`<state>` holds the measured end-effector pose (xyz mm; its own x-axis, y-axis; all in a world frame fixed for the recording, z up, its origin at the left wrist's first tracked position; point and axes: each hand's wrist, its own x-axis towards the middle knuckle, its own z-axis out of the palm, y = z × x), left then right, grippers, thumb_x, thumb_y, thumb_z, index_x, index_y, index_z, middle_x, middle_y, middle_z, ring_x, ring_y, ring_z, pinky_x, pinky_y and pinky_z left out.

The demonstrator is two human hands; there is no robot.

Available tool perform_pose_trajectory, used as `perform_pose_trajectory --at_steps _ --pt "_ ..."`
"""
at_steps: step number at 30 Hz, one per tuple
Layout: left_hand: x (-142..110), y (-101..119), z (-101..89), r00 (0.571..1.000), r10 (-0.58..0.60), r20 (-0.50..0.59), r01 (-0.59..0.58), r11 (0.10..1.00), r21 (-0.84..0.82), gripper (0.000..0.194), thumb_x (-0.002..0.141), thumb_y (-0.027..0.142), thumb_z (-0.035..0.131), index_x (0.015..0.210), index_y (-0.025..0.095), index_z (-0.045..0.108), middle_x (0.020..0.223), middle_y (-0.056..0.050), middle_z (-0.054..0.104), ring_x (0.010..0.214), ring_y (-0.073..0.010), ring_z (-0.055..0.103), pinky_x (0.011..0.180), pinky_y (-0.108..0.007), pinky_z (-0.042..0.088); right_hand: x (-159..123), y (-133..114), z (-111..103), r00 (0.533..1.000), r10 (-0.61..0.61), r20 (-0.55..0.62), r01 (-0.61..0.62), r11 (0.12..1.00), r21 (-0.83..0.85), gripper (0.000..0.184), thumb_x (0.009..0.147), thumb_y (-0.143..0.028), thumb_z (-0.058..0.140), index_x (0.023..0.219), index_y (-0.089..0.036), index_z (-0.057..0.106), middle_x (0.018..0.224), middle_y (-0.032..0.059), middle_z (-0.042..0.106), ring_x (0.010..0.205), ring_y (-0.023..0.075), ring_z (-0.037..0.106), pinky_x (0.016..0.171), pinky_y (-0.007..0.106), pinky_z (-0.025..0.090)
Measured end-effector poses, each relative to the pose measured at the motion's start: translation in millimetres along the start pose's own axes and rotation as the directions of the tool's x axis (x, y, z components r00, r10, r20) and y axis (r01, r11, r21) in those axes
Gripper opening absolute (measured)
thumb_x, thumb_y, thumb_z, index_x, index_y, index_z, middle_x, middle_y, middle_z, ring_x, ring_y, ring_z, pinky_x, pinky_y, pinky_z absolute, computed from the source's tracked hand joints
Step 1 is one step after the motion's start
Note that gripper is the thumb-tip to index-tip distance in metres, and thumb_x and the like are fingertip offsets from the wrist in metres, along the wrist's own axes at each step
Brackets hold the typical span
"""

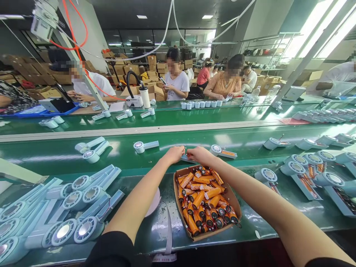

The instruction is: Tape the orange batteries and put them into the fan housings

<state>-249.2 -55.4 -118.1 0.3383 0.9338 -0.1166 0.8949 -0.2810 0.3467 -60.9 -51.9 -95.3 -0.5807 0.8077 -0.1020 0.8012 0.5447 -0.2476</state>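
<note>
Both hands meet over the green line, just beyond a cardboard box of batteries. My left hand (175, 154) is closed, its fingertips pinched. Close beside it, my right hand (199, 155) is closed the same way. Below and between them shows part of a light-blue fan handle (189, 159); its other end is hidden. Whatever sits between the fingertips is too small to make out. Orange wrapped batteries (204, 196) with wires fill the cardboard box (236, 205) between my forearms. To the right of my right hand lies a handheld fan (228, 153) with an orange battery in its handle.
Light-blue fans (73, 198) are piled at left. More fans (299, 167), some with batteries in their handles, lie at right. Single fans (144, 146) rest along the belt. A pale round dish (154, 204) is partly behind my left forearm. Several people sit across the line.
</note>
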Motion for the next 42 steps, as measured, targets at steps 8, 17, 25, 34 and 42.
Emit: perform_pose_trajectory --at_steps 8,17,25,34,42 --pt "-7 13 9.3 0.989 -0.055 -0.14 0.044 0.996 -0.081 0.034 0.103 0.041 0.069 0.126 0.016 0.069 0.126 -0.009 0.071 0.109 -0.0238 0.071 0.095 -0.046 0.063 15 -18 -2 0.976 -0.083 0.199 0.131 0.962 -0.24 0.027 0.095 -0.036 0.072 0.115 -0.024 0.085 0.11 0.018 0.084 0.106 0.0373 0.081 0.086 0.041 0.062" --pt "-152 -8 7.5 0.954 -0.067 -0.293 0.001 0.976 -0.219 0.034 0.101 0.038 0.062 0.13 0.022 0.071 0.137 -0.011 0.075 0.13 -0.028 0.069 0.115 -0.043 0.053 -46 35 -30 0.993 0.061 -0.101 -0.072 0.992 -0.105 0.041 0.101 -0.023 0.056 0.137 -0.024 0.076 0.14 0.012 0.076 0.13 0.0298 0.072 0.11 0.04 0.055" --pt "-304 -103 66.9 0.932 0.16 -0.325 -0.114 0.981 0.157 0.049 0.092 0.036 0.072 0.139 0.025 0.071 0.141 -0.01 0.074 0.14 -0.0378 0.062 0.111 -0.053 0.058 -183 8 -1 0.904 0.129 -0.408 0.119 0.84 0.529 0.031 0.098 -0.047 0.065 0.103 -0.024 0.086 0.11 0.0095 0.085 0.103 0.0283 0.08 0.095 0.043 0.064" --pt "-282 21 18.8 0.634 0.343 -0.693 -0.263 0.938 0.224 0.042 0.096 0.013 0.067 0.137 0.023 0.061 0.122 -0.011 0.074 0.153 -0.0384 0.045 0.119 -0.064 0.05 -217 -135 39 0.996 0.009 -0.094 0.077 0.488 0.869 0.042 0.095 -0.056 0.073 0.111 -0.017 0.079 0.064 -0.0006 0.072 0.052 0.0126 0.06 0.051 0.022 0.046" --pt "-294 2 34.5 0.73 -0.259 -0.632 -0.079 0.887 -0.454 0.048 0.09 0.047 0.078 0.132 0.027 0.066 0.136 -0.01 0.069 0.132 -0.0366 0.067 0.089 -0.045 0.071 -245 -144 93 0.82 -0.55 0.157 0.443 0.785 0.433 0.03 0.1 -0.046 0.074 0.086 -0.02 0.079 0.063 0.0007 0.074 0.055 0.0158 0.067 0.05 0.025 0.037"
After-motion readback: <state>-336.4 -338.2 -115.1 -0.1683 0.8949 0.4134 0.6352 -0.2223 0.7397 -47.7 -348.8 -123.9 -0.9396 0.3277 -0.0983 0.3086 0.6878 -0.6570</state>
